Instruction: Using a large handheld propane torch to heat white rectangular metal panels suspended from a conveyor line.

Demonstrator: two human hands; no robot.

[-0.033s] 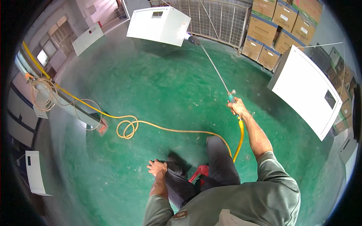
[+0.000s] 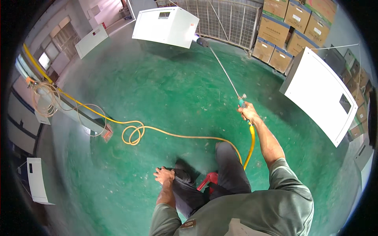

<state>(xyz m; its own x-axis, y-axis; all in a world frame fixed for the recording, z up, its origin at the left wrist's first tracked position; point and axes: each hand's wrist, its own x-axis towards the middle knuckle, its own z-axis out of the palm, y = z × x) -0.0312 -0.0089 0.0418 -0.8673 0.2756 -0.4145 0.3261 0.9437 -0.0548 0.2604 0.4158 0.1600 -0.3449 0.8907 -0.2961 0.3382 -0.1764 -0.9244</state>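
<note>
My right hand [image 2: 247,112] is stretched forward and shut on the grip of a long thin spray lance [image 2: 224,70]. The lance's dark nozzle end [image 2: 201,41] reaches up to the lower right corner of a hanging white panel [image 2: 165,25]. A yellow hose [image 2: 177,137] runs from the lance grip down past my legs and loops across the green floor to the left. My left hand [image 2: 164,175] rests on my left knee with its fingers spread and holds nothing. A red object [image 2: 208,180] shows between my legs.
A second large white panel [image 2: 323,94] hangs at the right. Stacked cardboard boxes [image 2: 291,23] and a wire mesh cage [image 2: 228,17] stand at the back. Smaller white panels [image 2: 91,39] hang at the left, near a bench with coiled cable [image 2: 43,98].
</note>
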